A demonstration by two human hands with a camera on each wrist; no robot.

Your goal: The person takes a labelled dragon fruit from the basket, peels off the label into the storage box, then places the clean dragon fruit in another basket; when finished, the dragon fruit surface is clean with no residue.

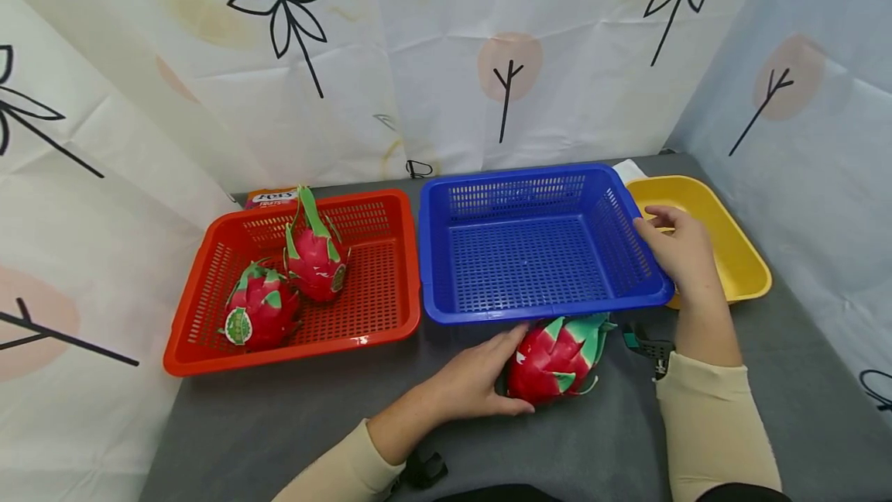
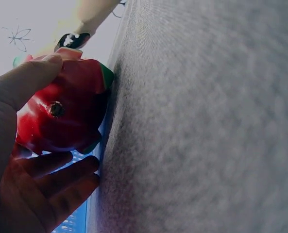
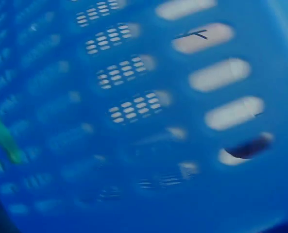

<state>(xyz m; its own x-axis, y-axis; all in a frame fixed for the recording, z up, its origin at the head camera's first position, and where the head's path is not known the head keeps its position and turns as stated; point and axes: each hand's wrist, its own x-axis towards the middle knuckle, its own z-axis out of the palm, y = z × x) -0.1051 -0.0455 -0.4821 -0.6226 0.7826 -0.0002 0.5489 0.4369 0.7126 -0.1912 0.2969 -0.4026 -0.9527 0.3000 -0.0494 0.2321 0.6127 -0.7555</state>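
Observation:
A red dragon fruit with green leaf tips lies on the grey table in front of the blue basket, its upper part partly behind the basket's front rim. My left hand holds it from the left, with the thumb on its near side. In the left wrist view, the thumb rests on the fruit and the other fingers spread along its far side. My right hand grips the right rim of the blue basket; its fingertips are partly hidden. The right wrist view is filled by the basket's slotted blue wall.
On the left, a red basket holds two more dragon fruits. A yellow basket stands at the right, partly behind my right hand. An orange packet sits behind the red basket. Printed white cloth hangs around the table.

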